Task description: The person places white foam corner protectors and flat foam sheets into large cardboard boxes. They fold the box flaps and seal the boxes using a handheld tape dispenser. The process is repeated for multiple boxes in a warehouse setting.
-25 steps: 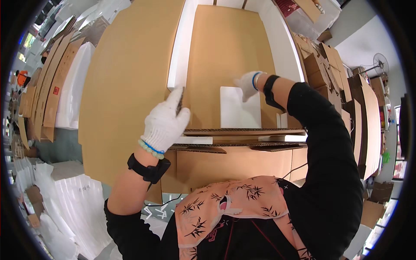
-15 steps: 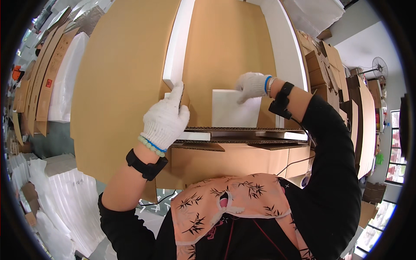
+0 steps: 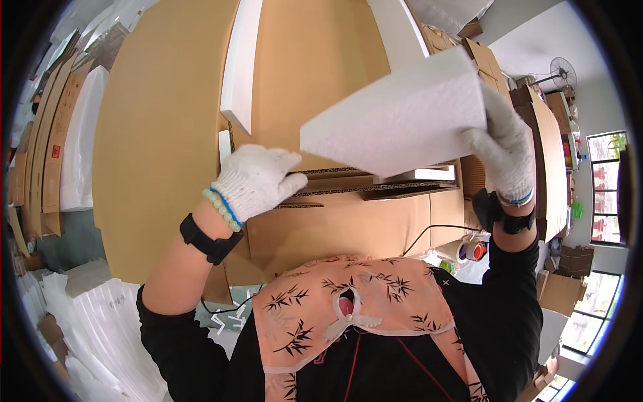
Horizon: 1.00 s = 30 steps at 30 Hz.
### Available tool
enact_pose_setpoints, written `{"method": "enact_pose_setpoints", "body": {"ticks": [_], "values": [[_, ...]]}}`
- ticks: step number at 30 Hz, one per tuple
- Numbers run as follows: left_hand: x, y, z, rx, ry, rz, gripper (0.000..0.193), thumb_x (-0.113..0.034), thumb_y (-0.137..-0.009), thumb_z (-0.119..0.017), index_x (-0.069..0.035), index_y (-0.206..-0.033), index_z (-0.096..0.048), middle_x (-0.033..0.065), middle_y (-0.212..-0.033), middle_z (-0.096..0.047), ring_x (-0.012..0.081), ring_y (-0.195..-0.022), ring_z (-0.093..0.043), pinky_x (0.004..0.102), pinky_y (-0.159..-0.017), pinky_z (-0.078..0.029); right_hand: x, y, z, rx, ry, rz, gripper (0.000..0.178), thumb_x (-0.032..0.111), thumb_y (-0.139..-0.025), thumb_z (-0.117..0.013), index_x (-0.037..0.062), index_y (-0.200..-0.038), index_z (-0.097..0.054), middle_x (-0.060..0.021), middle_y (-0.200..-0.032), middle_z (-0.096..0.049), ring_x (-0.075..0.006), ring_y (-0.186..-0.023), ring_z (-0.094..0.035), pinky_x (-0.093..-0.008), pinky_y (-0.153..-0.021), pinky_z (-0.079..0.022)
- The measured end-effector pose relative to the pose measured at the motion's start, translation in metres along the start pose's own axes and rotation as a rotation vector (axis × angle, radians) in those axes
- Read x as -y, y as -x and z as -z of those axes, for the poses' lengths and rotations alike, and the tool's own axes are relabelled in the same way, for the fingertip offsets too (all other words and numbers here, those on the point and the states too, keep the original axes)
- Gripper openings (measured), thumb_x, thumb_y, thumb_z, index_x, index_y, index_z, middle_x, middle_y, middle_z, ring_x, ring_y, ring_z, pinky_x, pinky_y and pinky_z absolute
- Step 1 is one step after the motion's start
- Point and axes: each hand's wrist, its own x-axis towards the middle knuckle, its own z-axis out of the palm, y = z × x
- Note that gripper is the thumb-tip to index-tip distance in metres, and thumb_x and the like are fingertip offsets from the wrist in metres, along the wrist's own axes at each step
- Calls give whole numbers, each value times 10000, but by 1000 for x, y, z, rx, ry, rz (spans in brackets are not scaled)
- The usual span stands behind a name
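Observation:
My right hand [image 3: 506,144], in a white knit glove, grips the right end of a white foam board [image 3: 395,117]. The board is raised and tilted above the near right part of a large open cardboard box [image 3: 321,53]. My left hand [image 3: 258,181], gloved as well, is at the box's near left corner, thumb and fingers apart with nothing seen between them. Along the box's left inner side stands a white foam strip [image 3: 241,67], and another foam strip [image 3: 398,33] lines the right side. The raised board hides part of the box's inside.
A wide cardboard flap [image 3: 157,134] spreads out to the left. Stacked flat cartons [image 3: 57,141] and wrapped white foam sheets [image 3: 100,321] stand farther left. More cartons [image 3: 546,161] lean at the right, with a fan [image 3: 562,72] behind. A black cable [image 3: 429,231] runs from my right wrist.
My right hand has lifted the white board from the box's near end and swung it up to the right. My left hand has drawn slightly back, toward the near left corner.

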Motion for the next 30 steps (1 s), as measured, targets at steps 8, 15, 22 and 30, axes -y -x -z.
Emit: {"method": "enact_pose_setpoints", "body": {"ticks": [8,15,22,30], "values": [[5,-10,-5,226,133,76,477,-536,-914,-473,-127,-907,-718,170,-811,-688,374,-772,-662,464,-690,-520,-5,10,-27,155,640,315,580,168,-766,-734,20,-1295,-551,-185,-884,-643,-379,-789,-631,-411,-696,-506],[6,-10,-19,90,140,76,359,-443,-917,-516,-150,-991,-709,135,-844,-709,338,-845,-670,450,-747,-523,-11,14,-45,204,790,545,569,163,-726,-766,22,-1240,-566,-127,-808,-626,-340,-741,-630,-421,-639,-497],[5,4,-17,-181,160,-91,324,-344,-917,-563,-82,-1058,-692,128,-966,-716,294,-875,-675,401,-780,-531,-71,29,-53,398,829,368,484,179,-735,-751,53,-1173,-590,-89,-874,-636,-305,-790,-639,-427,-676,-494],[-20,37,-18,-305,51,-149,384,-320,-835,-670,-35,-1091,-660,161,-1176,-645,299,-1015,-636,425,-937,-483,-112,36,-98,426,991,372,837,475,-758,-724,32,-1410,-444,-267,-1446,-423,-415,-1363,-385,-509,-1108,-329]]}}
